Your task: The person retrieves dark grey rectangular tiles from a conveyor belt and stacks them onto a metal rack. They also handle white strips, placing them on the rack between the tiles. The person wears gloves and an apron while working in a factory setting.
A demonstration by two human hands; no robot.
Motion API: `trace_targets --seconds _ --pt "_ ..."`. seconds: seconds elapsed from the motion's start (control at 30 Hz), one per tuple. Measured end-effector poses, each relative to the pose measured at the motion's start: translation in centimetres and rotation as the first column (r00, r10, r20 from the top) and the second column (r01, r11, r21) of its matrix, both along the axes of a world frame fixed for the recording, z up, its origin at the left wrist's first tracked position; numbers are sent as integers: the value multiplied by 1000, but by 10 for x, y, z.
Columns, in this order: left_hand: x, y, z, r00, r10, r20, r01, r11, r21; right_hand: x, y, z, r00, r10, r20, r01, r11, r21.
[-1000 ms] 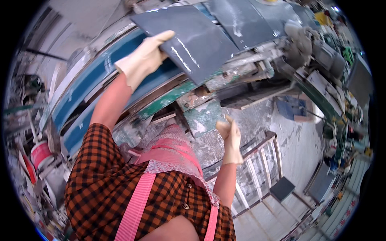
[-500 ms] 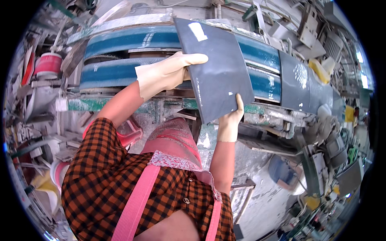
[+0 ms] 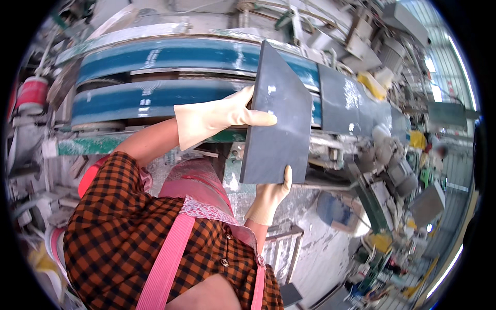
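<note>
A dark grey tile (image 3: 283, 124) is held up in both hands, tilted steeply above the conveyor's near edge. My left hand (image 3: 230, 114), in a cream rubber glove, grips its left edge, thumb lying on the visible face and fingers hidden behind. At the lower edge, my right hand (image 3: 273, 195), gloved the same way, pinches the tile with its thumb on the face; its other fingers are mostly out of sight underneath. Behind the tile run two blue conveyor belts (image 3: 170, 99). More grey tiles (image 3: 338, 101) lie on the line to the right.
A green-painted rail (image 3: 93, 145) runs along the conveyor's near side. At the far left stands a red and white bucket (image 3: 32, 95). A blue-stained tub (image 3: 336, 212) sits on the floor at right, near a metal frame (image 3: 279, 248). Machinery and a yellow object (image 3: 372, 85) border the line's right part.
Both hands have brought the tile lower and nearer to me, turning it so that its face slants more steeply and its left edge shows. The view has swung to the right.
</note>
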State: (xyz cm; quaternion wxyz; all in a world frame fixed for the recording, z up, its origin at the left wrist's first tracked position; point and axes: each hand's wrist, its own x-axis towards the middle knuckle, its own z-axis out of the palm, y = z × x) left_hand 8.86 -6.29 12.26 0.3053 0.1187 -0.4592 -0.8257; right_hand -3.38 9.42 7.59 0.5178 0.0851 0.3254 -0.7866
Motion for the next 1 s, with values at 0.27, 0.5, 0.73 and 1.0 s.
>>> trace_targets --seconds 0.27,0.5,0.73,1.0 --pt "-53 35 -5 921 -387 50 388 922 -3 19 73 23 902 -429 50 430 903 -9" --pt "-92 107 -6 713 -692 111 697 717 -4 49 148 27 722 -689 -65 689 724 -22" --pt "-87 143 -8 468 -864 186 882 471 -33 102 171 14 498 -865 -62 864 501 -52" --pt "-93 260 0 218 -943 251 974 228 9 124 266 4 232 -973 -9 972 232 35"
